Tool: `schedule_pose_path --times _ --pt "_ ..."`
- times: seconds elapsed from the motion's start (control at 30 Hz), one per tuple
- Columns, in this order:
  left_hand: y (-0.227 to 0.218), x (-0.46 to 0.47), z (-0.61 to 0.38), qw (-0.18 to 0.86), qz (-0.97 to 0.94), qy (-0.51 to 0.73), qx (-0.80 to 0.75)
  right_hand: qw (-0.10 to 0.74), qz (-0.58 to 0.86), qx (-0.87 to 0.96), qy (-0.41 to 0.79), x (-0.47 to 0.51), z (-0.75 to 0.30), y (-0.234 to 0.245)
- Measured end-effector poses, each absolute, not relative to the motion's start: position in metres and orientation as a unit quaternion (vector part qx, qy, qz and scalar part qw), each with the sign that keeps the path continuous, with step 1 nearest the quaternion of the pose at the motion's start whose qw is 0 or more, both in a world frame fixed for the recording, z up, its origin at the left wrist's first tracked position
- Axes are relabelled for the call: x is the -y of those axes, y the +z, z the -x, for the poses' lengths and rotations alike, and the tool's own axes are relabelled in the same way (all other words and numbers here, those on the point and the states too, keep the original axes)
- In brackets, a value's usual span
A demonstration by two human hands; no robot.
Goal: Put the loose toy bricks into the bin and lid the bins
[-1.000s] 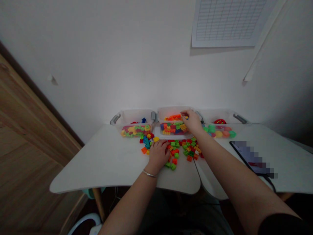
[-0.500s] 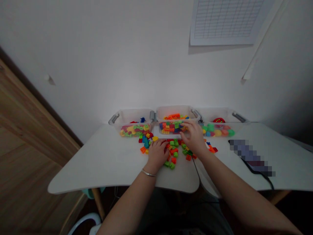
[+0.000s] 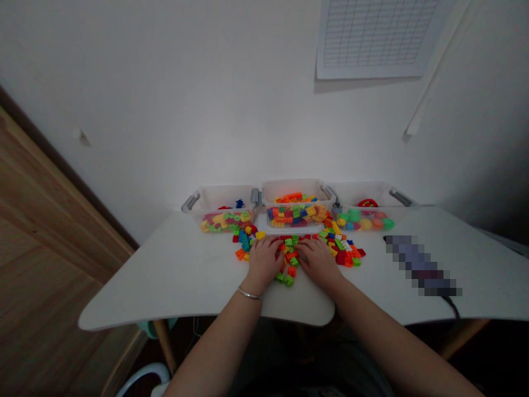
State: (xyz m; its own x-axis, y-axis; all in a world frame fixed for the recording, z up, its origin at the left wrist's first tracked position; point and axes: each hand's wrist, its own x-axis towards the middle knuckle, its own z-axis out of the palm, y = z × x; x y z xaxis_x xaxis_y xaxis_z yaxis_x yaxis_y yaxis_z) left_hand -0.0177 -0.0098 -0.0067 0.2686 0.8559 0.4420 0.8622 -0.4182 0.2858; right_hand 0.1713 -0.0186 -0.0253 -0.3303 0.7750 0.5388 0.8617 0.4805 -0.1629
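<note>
As the left hand (image 3: 263, 263) and right hand (image 3: 317, 262) are resting palm-down among loose multicoloured plastic bricks (image 3: 291, 271) mid-way along the white desk (image 3: 144, 278), the fingers (image 3: 306, 249) are curving slightly, gripping nothing I can make out, just before a clear plastic bin (image 3: 295, 186).

We read glossy hard plastic on toy bricks (image 3: 289, 249); clear, faintly shiny plastic on bins (image 3: 295, 184); grey plastic on bin handles (image 3: 190, 202). Tabletop (image 3: 165, 270) smooth, matt white. Bangle (image 3: 249, 294) polished metal. Paper sheet (image 3: 372, 33) on wall matt. Wood panel (image 3: 49, 220) at left shows grain, soft sheen.
</note>
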Motion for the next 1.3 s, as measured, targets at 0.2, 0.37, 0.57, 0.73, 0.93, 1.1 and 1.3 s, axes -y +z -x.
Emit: schedule_pose_path --times 0.2,0.37,0.57,0.73,0.93,1.1,1.3 --pt "-0.005 0.011 0.017 0.007 0.798 -0.265 0.541 0.297 0.491 0.815 -0.083 0.020 -0.169 -0.021" --pt "-0.004 0.012 0.017 0.008 0.799 -0.268 0.539 0.300 0.440 0.844 -0.064 0.027 -0.165 -0.013" --pt "-0.002 0.013 0.017 -0.003 0.798 -0.266 0.540 0.274 0.436 0.854 -0.075 0.028 -0.164 -0.013" --pt "-0.006 0.011 0.018 0.001 0.799 -0.270 0.538 0.274 0.450 0.846 -0.086 0.025 -0.166 -0.015" --pt "-0.007 0.010 0.019 0.002 0.799 -0.273 0.536 0.278 0.488 0.822 -0.092 0.025 -0.171 -0.017" --pt "-0.006 0.010 0.019 -0.001 0.798 -0.272 0.538 0.284 0.526 0.798 -0.079 0.023 -0.176 -0.018" --pt "-0.007 0.010 0.019 -0.002 0.798 -0.270 0.539 0.307 0.535 0.785 -0.057 0.025 -0.179 -0.015"
